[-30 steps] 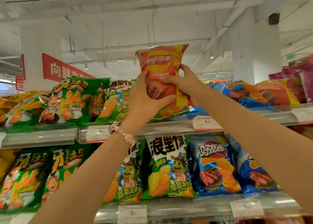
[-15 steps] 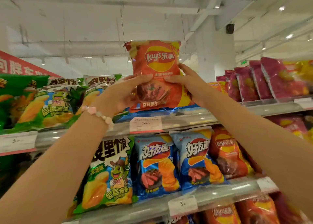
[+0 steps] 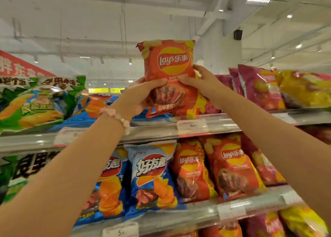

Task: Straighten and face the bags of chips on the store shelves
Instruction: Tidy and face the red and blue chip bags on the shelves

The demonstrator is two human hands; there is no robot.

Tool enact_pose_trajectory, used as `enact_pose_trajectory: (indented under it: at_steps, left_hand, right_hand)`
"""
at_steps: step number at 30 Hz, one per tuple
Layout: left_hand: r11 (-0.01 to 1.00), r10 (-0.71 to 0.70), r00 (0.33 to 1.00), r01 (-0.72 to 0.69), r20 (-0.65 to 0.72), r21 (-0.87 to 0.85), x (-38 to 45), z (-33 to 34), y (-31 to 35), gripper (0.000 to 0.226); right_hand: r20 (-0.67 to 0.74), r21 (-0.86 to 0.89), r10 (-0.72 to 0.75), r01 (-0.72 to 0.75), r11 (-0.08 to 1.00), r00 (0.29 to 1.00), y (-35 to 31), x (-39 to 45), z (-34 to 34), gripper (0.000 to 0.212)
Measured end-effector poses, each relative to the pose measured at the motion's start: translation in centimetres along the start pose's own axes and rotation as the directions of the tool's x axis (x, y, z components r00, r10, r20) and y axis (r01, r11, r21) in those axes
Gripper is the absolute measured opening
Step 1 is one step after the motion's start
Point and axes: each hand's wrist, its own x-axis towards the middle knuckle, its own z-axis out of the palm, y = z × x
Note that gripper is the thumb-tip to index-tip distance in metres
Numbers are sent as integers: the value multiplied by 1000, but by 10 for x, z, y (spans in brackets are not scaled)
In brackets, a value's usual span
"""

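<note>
The top shelf (image 3: 161,129) is carrying green, blue and purple bags; above its front edge an orange chip bag (image 3: 170,72) is standing upright, logo facing out. The left hand (image 3: 138,97) and right hand (image 3: 204,82) are each gripping a side, thumbs pressing across the front; a bead bracelet (image 3: 116,116) is circling the left wrist.

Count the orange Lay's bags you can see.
3 clear ones: the held bag, gripped by the left hand and right hand above the top shelf, and two on the middle shelf. More may be hidden behind or below.
</note>
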Motion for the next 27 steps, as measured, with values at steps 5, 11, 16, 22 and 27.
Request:
enact_pose_trajectory:
  at_steps: [5,11,16,22,27]
  left_hand:
    - [998,63,997,-61,-54,25,18,48,-22,58]
    - [664,200,980,-136,0,735,31,69,-51,93]
    - [255,113,981,-183,159,950,36,77,-69,115]
    - [150,-30,985,-163,169,975,47,72,-73,122]
    - [92,-94,990,-92,101,992,44,76,-73,126]
  right_hand:
    - [-62,10,-42,43,999,997,15,4,-48,68]
    - [-219,-47,-70,61,997,973,39,12,-106,67]
    - [-212,-131,-23,-4,991,977,64,16,-129,79]
    - [-167,-191,18,-50,980,986,91,25,-129,78]
    - [-117,-219,76,-100,971,990,104,31,-124,73]
